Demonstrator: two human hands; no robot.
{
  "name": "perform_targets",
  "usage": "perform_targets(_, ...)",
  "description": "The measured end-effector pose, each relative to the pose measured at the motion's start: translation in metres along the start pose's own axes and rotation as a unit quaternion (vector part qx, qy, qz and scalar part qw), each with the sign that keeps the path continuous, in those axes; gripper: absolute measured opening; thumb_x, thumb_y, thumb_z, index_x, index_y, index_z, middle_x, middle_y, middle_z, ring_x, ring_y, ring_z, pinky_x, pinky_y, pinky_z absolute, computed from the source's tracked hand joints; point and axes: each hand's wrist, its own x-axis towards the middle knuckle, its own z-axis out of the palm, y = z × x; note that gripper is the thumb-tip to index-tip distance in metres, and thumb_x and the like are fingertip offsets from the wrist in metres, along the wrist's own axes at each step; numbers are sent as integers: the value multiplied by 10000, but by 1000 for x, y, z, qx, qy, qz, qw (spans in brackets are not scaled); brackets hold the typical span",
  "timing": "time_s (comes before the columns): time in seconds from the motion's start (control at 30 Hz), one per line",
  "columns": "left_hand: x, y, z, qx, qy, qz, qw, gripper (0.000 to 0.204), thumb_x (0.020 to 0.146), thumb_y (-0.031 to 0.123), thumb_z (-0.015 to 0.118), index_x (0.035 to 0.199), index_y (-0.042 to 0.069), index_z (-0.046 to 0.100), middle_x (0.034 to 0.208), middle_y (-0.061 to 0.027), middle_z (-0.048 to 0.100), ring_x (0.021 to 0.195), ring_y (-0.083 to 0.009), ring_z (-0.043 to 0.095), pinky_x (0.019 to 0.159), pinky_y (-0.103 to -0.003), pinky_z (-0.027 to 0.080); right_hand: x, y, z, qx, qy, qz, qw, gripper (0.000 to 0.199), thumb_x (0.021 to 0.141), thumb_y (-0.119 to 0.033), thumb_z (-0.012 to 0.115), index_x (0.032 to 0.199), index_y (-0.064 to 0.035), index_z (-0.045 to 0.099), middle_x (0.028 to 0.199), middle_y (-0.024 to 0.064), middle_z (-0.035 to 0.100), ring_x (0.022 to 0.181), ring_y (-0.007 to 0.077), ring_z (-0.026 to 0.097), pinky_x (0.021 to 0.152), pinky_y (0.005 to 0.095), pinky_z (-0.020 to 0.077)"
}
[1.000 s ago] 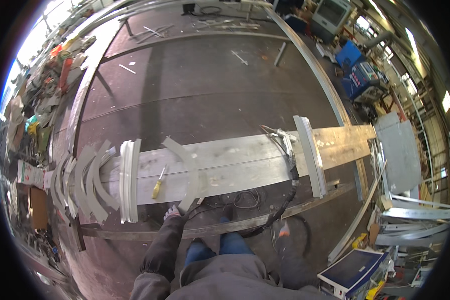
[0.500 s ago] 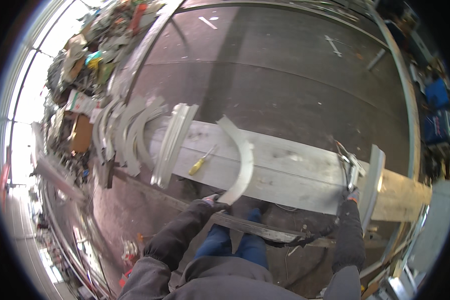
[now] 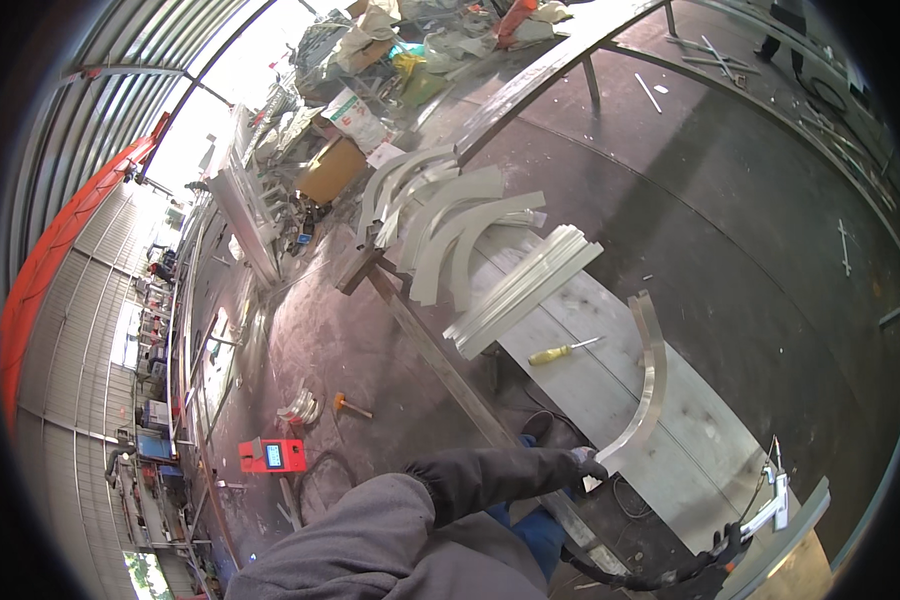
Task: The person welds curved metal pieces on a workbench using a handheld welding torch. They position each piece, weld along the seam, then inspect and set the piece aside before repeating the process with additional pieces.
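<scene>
In the head view we see our left hand (image 3: pixel 590 466), in a dark glove at the end of a grey sleeve, closed on the lower end of a curved metal strip (image 3: pixel 648 380), which arcs up and away from us over the long pale plate (image 3: pixel 670 440) that serves as our desk. The strip's upper end sits past the plate's far edge, and its lower end is at the near edge, where we hold it. Our right hand (image 3: pixel 722 552) shows at the lower right, also in a dark glove, wrapped around the handle of a metal clamp tool (image 3: pixel 770 505) that stands at the right end of the plate; a black cable runs from it along the lower edge. A yellow-handled screwdriver (image 3: pixel 562 351) lies flat on the plate, well apart from both hands. Beyond it, a stack of straight pale strips (image 3: pixel 522 290) lies across the plate, and further back a pile of curved pale pieces (image 3: pixel 440 215) fans out. On the floor to the left sits a small red device (image 3: pixel 273 455).
</scene>
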Motion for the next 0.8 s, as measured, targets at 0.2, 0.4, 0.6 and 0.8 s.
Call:
perform_targets(0.2,-26,-22,-11,-83,-9,-26,996,657,854,617,683,1095,6,681,858,-156,689,720,-261,697,586,-394,541,-160,-59,45,0,-123,23,992,431,906,-280,745,1188,-33,533,825,88,622,562,199,582,544,322,549)
perform_targets(0.4,-83,-23,-43,-173,-151,-69,971,628,948,610,602,1022,-11,657,874,-162,653,777,-268,680,683,-404,582,-304,-80,110,51,-166,50,984,452,906,-336,745,1154,-39,513,834,95,603,584,215,596,515,337,544)
perform_targets(0.6,-93,5,-50,-202,-222,-186,936,623,933,579,639,1102,-21,641,906,-174,703,786,-317,730,658,-386,635,-390,-84,175,110,-185,112,970,480,905,-392,745,1120,-44,493,844,103,583,605,232,611,487,351,539)
perform_targets(0.8,-123,34,-54,-202,-122,-200,951,559,979,578,526,1003,31,644,779,-93,654,591,-215,639,434,-309,446,-425,-108,234,202,-212,31,956,564,893,-444,762,1127,-10,487,872,120,545,660,276,682,466,384,554)
